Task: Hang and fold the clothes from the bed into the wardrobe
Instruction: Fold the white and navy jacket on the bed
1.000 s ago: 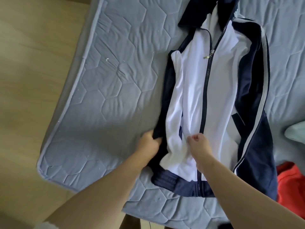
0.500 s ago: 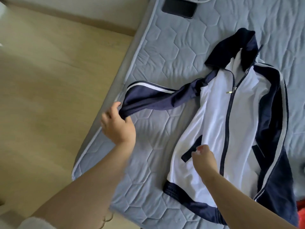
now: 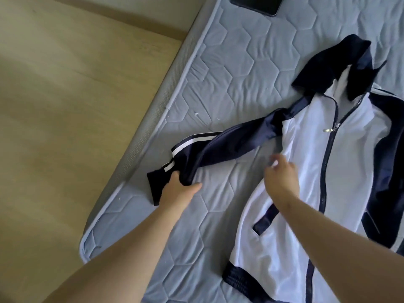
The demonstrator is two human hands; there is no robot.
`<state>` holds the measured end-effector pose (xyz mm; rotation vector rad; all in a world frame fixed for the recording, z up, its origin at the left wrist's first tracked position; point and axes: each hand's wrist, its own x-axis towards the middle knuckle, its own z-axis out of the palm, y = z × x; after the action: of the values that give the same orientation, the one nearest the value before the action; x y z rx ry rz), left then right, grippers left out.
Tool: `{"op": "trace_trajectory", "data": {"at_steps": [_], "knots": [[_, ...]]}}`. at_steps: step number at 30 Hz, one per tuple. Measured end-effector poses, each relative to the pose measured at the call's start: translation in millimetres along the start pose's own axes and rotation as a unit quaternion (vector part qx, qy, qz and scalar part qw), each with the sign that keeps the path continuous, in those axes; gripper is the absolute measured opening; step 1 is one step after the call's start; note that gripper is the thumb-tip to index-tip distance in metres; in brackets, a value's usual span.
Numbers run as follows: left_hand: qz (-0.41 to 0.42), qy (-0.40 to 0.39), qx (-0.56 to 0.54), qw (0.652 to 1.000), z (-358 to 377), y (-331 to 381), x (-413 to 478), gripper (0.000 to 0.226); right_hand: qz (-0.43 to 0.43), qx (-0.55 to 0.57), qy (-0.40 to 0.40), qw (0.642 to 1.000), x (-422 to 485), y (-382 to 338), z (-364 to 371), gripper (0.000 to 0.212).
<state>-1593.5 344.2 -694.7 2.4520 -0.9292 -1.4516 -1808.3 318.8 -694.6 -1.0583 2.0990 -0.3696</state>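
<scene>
Jacket [image 3: 312, 154], navy and white with a zip front, is laid face up on a grey-blue quilted mattress [image 3: 218, 73], with its dark collar [image 3: 341, 62] farthest from the viewer and its hem nearest. The body is spread toward the right of the view and is partly cut off by the frame edge.

One sleeve [image 3: 218, 147] is stretched out from the shoulder. Its long axis slants down and to the left, so the cuff [image 3: 156, 182] lies close to the mattress edge, beyond which a pale wooden floor [image 3: 65, 106] is seen.

The sleeve is gripped just above the cuff by the left hand [image 3: 177, 191], with the fingers curled round the dark fabric and the thumb laid flat on the mattress. The right hand [image 3: 282, 180] is held over the white front panel near the armpit, between the sleeve root and the zip [image 3: 328, 171]. Its fingers are blurred but appear loosely extended, with nothing grasped. Whether the cloth is touched cannot be told.

From the left hand, the body lies to the right across a bare strip of mattress. Folding the sleeve onto the front is judged to be the step in hand. The cuff would have to be carried rightward toward the zip, with the crease probably near the right hand.

A dark flat object [image 3: 254, 4], possibly a phone, is seen at the top.
</scene>
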Motion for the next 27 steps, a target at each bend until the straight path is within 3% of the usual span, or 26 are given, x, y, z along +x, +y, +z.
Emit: {"op": "trace_trajectory", "data": {"at_steps": [2,4,6,8,9,11,13,16,19,21,24,27], "knots": [[-0.086,-0.037,-0.148,0.985,4.8,0.9,-7.8,0.048,-0.024,0.031,0.059,0.997,31.9,-18.6,-3.8,0.043],[-0.191,0.019,-0.271,0.943,10.7,-2.9,-9.9,0.056,-0.035,0.048,0.093,0.994,59.3,-31.0,-8.0,0.057],[-0.307,0.071,-0.373,0.873,12.6,-8.4,-8.5,0.066,-0.039,0.026,0.081,0.996,78.5,-34.4,-10.4,0.071],[-0.386,0.033,-0.454,0.802,10.6,-6.6,-8.0,0.071,-0.048,-0.009,0.039,0.998,91.4,-33.5,-11.3,0.076],[-0.388,0.012,-0.498,0.775,9.9,-3.9,-5.5,0.067,-0.05,-0.027,0.014,0.998,95.5,-33.4,-11.9,0.073],[-0.338,-0.005,-0.566,0.752,7.1,6.9,2.7,0.048,-0.044,-0.059,-0.003,0.997,98.8,-31.5,-15.0,0.061],[-0.267,0.009,-0.603,0.752,-2.0,22.9,14.0,0.029,-0.033,-0.048,0.038,0.998,95.8,-30.0,-19.9,0.046],[-0.121,0.018,-0.645,0.754,-32.5,53.6,31.2,0.031,-0.026,0.05,0.153,0.987,83.2,-35.5,-29.1,0.023],[0.05,0.029,-0.669,0.741,-83.1,87.7,45.0,0.025,-0.068,0.074,0.227,0.969,64.5,-41.5,-31.7,0.023],[0.125,0.043,-0.668,0.733,-113.4,104.3,49.3,0.035,-0.112,0.021,0.136,0.984,50.1,-39.3,-23.3,0.024],[0.151,0.069,-0.641,0.749,-136.7,118.1,51.6,0.035,-0.132,-0.114,-0.061,0.983,37.7,-27.7,-8.7,0.024],[0.154,0.081,-0.61,0.773,-138.4,123.1,51.4,0.038,-0.099,-0.115,-0.048,0.987,32.2,-28.9,-6.2,0.022]]}}
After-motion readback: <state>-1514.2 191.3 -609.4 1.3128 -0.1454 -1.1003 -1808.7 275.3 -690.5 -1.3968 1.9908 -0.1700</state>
